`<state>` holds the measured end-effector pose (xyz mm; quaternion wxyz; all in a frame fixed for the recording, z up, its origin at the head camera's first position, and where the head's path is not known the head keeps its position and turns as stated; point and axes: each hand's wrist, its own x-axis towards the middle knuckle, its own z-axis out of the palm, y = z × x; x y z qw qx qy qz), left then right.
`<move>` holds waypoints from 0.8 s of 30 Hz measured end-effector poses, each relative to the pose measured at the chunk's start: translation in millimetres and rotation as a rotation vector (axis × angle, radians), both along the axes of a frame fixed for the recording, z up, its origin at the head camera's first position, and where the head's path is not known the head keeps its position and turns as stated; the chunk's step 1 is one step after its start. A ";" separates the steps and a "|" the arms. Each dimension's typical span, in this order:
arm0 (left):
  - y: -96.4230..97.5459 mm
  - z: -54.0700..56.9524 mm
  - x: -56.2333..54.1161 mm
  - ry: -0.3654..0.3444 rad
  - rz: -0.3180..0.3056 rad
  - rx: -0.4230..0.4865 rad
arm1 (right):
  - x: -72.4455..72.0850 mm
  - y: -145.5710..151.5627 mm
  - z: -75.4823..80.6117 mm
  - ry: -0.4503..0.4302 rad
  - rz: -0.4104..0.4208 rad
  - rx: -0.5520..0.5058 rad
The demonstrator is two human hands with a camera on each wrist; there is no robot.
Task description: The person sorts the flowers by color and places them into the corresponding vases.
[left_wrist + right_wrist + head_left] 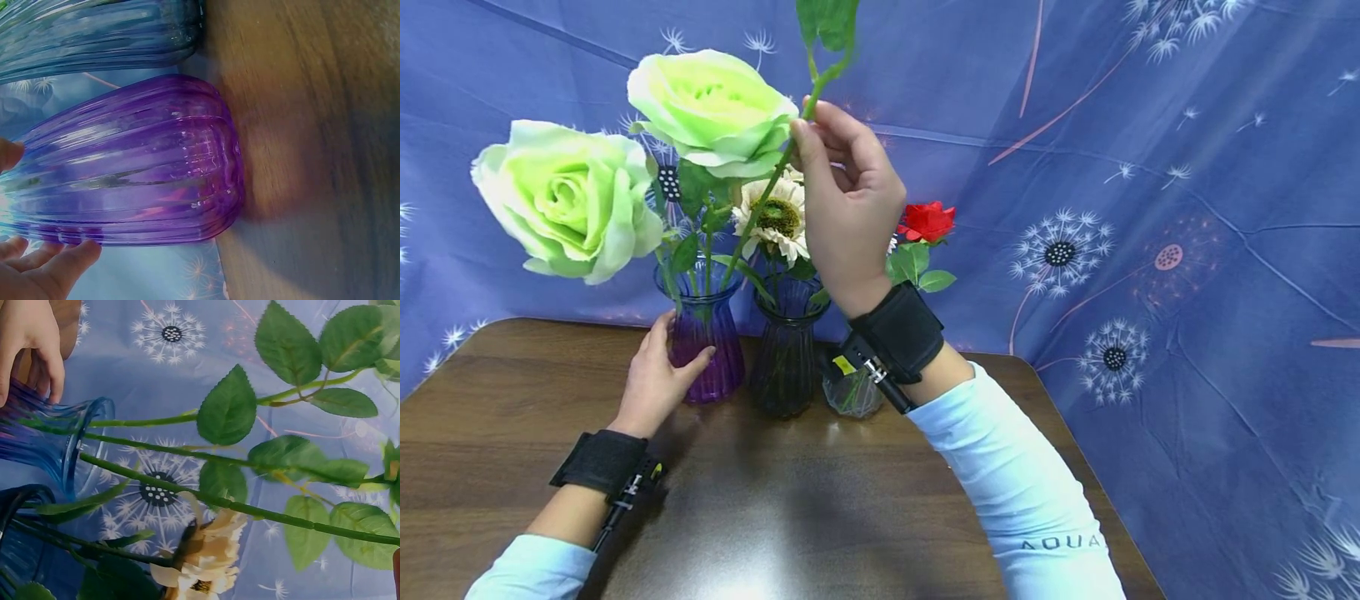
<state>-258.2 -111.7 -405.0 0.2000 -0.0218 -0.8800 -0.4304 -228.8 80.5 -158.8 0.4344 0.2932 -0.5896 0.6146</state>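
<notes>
In the head view my left hand (pixel 651 375) holds the ribbed blue-and-purple glass vase (pixel 709 358), thumb across the front and fingers at the far side. The left wrist view shows the purple base (pixel 187 162) standing on the table. My right hand (pixel 853 200) pinches a green flower stem (pixel 763 204) between thumb and fingertips, high above the vase. Its lower end runs into the vase mouth, and its top leaves the head view. Two large pale green roses (pixel 568 196) lean left from the same vase. Three stems enter the blue rim (pixel 103 434) in the right wrist view.
Beside the purple vase stands a dark glass vase (pixel 782 375) with a cream sunflower-like bloom (pixel 778 215). Farther right is a small clear vase (pixel 853 396), partly behind my right wrist, near a red flower (pixel 928 222). A blue dandelion-print cloth (pixel 1150 250) hangs behind the wooden table (pixel 820 517).
</notes>
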 end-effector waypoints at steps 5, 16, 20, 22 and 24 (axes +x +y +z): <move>0.7 0.3 0.5 0.012 0.008 0.002 | -2.3 -3.4 -8.3 0.001 -0.018 0.065; 0.0 -0.4 0.3 -0.004 -0.001 0.003 | -6.1 -6.4 -24.8 -0.056 -0.073 0.147; -0.2 0.0 0.1 -0.008 -0.006 0.008 | -7.7 -8.0 -31.2 -0.082 -0.067 0.167; -0.5 -0.1 0.1 -0.010 -0.008 0.009 | -8.9 -9.2 -34.1 -0.080 -0.074 0.179; -1.1 -0.3 0.2 -0.012 -0.007 0.008 | -10.0 -10.6 -36.6 -0.069 -0.082 0.192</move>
